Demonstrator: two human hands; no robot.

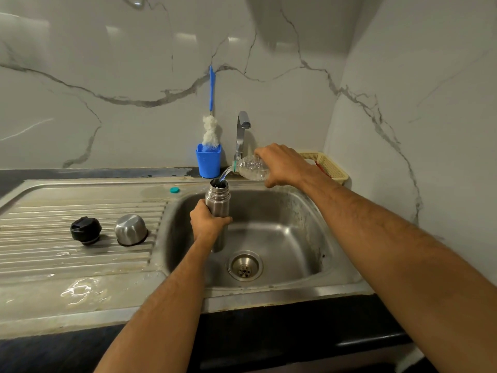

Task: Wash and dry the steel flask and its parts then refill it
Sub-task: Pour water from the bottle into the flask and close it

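Stopper and cup on drainboard, 9 o'clock of sink. Left hand wraps upright flask over basin; right hand, 1 o'clock, clasps tipped bottle, pouring. Risk: narrow mouth, stream overshoots and spills.

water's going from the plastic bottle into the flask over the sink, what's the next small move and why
Probably hold the tilt and keep pouring. The right hand tips the clear plastic bottle so its stream falls into the open mouth of the upright steel flask, gripped by the left hand over the steel sink. The fill level isn't visible; the black stopper and steel cup wait on the drainboard.
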